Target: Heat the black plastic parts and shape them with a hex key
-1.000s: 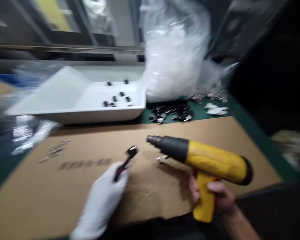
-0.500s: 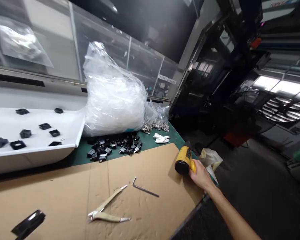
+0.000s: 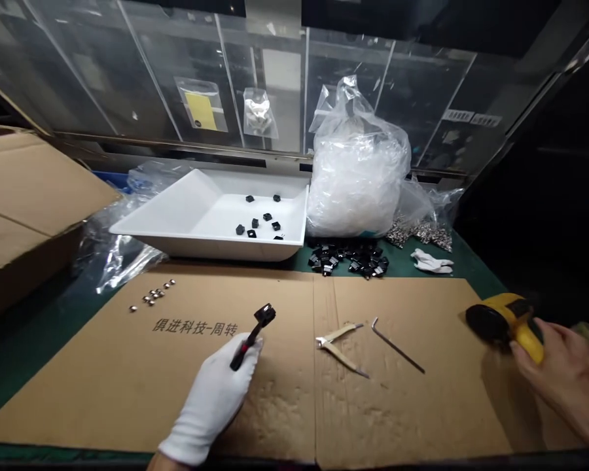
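My left hand (image 3: 220,383), in a white glove, is closed round a slim black tool (image 3: 245,347) with a touch of red. A small black block (image 3: 266,315) is at the tool's upper end; how they join I cannot tell. My bare right hand (image 3: 559,366) grips the handle of a yellow heat gun (image 3: 513,311), its round black end turned left. Cream-handled pliers (image 3: 341,343) lie with handles spread on the cardboard (image 3: 275,418) between my hands. Just right of them is a hex key (image 3: 397,347).
Several small black blocks sit in a white tray (image 3: 152,222). More black parts (image 3: 348,258) are heaped before a clear plastic bag (image 3: 358,176). A white glove (image 3: 432,261), bags of metal pieces (image 3: 422,232), shiny beads (image 3: 154,294) and a cardboard box (image 3: 34,203) surround the cardboard.
The view has swung left and levelled. My gloved left hand has come into view with the black tool and block. My right hand still grips the heat gun.
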